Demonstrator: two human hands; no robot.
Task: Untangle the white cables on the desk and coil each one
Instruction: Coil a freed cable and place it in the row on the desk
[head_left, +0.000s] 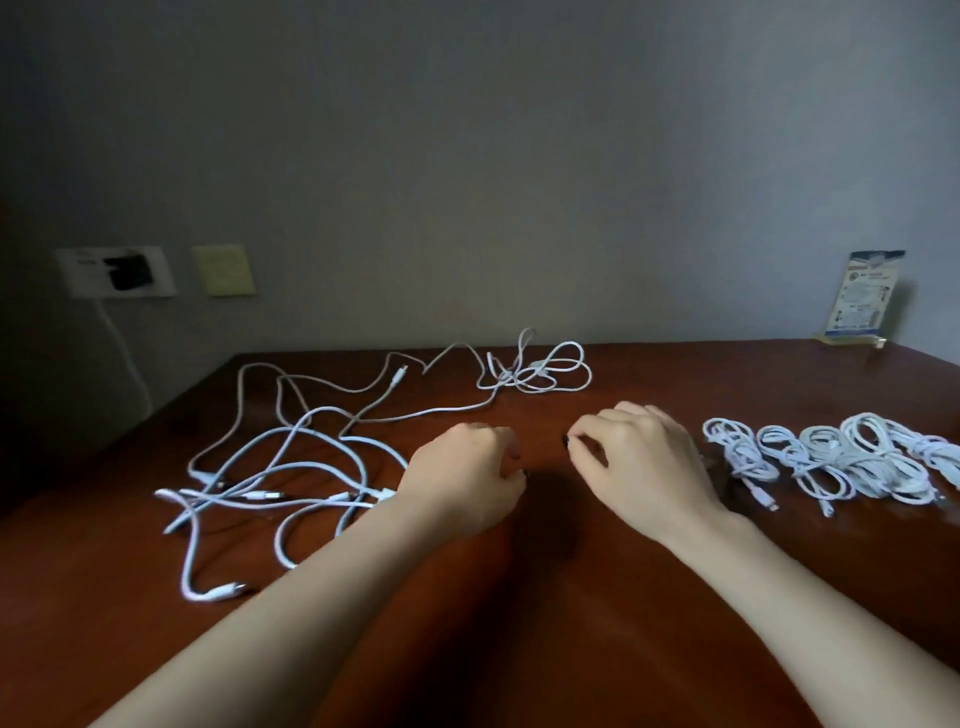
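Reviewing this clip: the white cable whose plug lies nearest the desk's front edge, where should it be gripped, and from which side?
Best guess: pinch the plug end itself, coming from the near side with the left hand. It lies flat outside the tangled cables, bare desk around it, so fingers meet no crossing strands.

Desk (545, 649) under tangled cables (270, 467), coils (831, 457)

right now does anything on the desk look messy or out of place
The tangled white cables sprawl crossed over one another on the left of the desk, unlike the coiled cables lined up at right. Nothing looks damaged.
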